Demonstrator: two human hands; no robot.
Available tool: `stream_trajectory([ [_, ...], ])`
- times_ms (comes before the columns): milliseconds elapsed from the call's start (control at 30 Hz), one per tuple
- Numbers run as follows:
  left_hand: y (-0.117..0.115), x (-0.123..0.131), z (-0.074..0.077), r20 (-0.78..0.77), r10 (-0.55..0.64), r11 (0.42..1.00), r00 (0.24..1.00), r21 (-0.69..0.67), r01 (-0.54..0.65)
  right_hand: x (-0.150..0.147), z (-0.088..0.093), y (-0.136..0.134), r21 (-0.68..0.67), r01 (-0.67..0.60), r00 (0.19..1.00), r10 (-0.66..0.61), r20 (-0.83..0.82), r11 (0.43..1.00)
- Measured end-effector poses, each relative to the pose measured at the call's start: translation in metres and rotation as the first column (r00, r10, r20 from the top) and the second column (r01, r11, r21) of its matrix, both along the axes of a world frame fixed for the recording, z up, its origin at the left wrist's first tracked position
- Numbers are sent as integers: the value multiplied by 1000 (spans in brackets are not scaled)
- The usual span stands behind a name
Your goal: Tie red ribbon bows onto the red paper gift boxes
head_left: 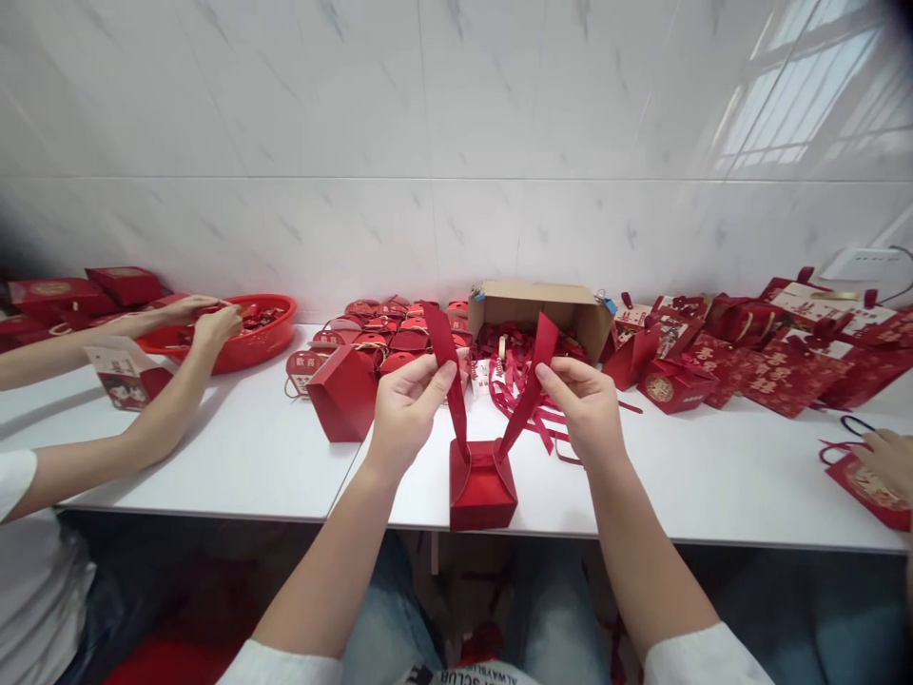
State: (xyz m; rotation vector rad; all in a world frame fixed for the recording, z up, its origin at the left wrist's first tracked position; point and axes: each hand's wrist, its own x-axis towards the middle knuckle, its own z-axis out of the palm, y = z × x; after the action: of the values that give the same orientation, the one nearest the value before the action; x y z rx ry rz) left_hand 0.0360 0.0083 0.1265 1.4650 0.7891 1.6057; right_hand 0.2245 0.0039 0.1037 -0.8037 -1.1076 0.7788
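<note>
A small red gift box (483,499) stands at the front edge of the white table, directly before me. Dark red ribbon (521,404) rises from its top in two strands, spread in a V. My left hand (408,407) pinches the left strand between thumb and fingers, with its end sticking up above. On the other side, my right hand (583,404) pinches the right strand close to its end. Both hands are above the box and apart from it. Behind them, a cardboard carton (542,297) holds a tangle of red ribbons that spill onto the table.
Left of me, a co-worker's hands (214,319) are over a red basin (267,344) of small wrapped items. Several red boxes (343,395) are grouped by the wall. Finished-looking red gift bags (785,376) stand at right, near another person's hand (888,461).
</note>
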Motion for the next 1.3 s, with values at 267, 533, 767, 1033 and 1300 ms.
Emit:
stream_trajectory([
  [267, -1, 1, 1, -47, -36, 999, 998, 24, 37, -5, 8, -2, 32, -3, 1000, 3, 26, 999],
  [533, -6, 4, 8, -104, -25, 999, 994, 34, 29, -2, 9, -7, 102, -30, 991, 16, 133, 994],
  [767, -6, 5, 7, -176, 46, 996, 983, 82, -32, -4, 9, -6, 106, -21, 996, 12, 84, 994],
  [1033, -8, 4, 9, -151, 85, 995, 985, 68, -76, -3, 13, -8, 113, -16, 998, 10, 57, 993],
  [1300, -2, 9, 10, -202, -30, 998, 979, 44, 40, -11, 19, -2, -67, -124, 991, 127, 40, 990],
])
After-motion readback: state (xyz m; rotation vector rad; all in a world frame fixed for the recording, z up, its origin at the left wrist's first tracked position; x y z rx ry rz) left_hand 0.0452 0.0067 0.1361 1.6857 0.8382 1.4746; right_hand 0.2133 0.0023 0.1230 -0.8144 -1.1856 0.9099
